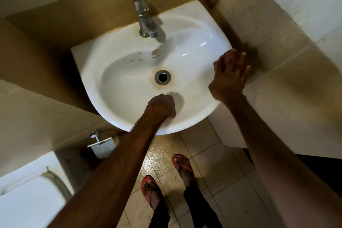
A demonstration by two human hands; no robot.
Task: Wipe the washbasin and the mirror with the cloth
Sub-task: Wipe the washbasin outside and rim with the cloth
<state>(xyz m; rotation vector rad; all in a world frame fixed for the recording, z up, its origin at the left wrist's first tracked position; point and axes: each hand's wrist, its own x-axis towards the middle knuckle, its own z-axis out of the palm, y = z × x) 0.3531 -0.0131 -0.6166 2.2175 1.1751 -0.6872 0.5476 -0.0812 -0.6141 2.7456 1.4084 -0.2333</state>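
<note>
The white washbasin is fixed to the wall, with a chrome tap at the back and a rust-ringed drain in the middle. Brown stains dot the bowl under the tap. My left hand is a closed fist pressed on the inner front wall of the bowl. A small pale fold of the cloth shows beneath it, and the rest is hidden. My right hand lies flat on the basin's right rim with its fingers spread, holding nothing. The mirror is out of view.
Beige tiled walls close in on both sides of the basin. A toilet cistern stands at the lower left, with a metal paper holder on the wall above it. My feet in red sandals stand on the tiled floor below.
</note>
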